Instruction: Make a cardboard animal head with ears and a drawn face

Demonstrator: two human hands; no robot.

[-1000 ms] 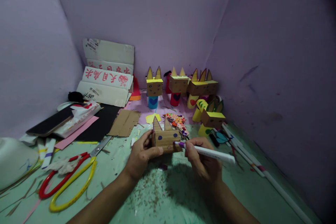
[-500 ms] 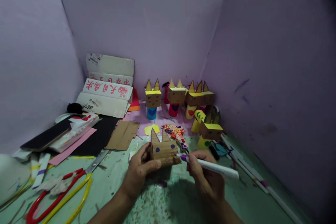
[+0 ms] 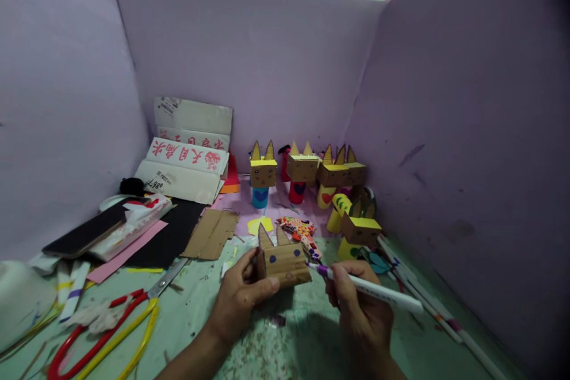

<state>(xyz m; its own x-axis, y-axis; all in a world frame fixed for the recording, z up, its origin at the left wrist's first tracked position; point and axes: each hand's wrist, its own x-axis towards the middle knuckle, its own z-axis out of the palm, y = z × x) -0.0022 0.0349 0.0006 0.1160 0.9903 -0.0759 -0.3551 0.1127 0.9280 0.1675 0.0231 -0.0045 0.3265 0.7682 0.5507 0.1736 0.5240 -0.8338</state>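
A small cardboard box head [image 3: 285, 264] with two pointed ears and two dark blue eye dots is gripped at its left side by my left hand [image 3: 240, 297]. The thumb presses on its lower front. Below the eyes, faint marks show on the box's lower face. My right hand [image 3: 358, 303] pinches a white marker [image 3: 383, 294] with a purple tip end. That tip points left, close beside the box's right edge; whether it touches, I cannot tell.
Several finished cardboard animal figures [image 3: 262, 175] stand at the back. Scissors [image 3: 111, 332] with red and yellow handles lie at left, near a cardboard piece [image 3: 211, 234] and black paper [image 3: 164, 237]. Folded white cardboard [image 3: 187, 160] leans behind. White sticks [image 3: 445, 320] run along the right wall.
My right hand has drawn the marker slightly right and down, from the box's lower right front to its edge. The whole view has shifted a little.
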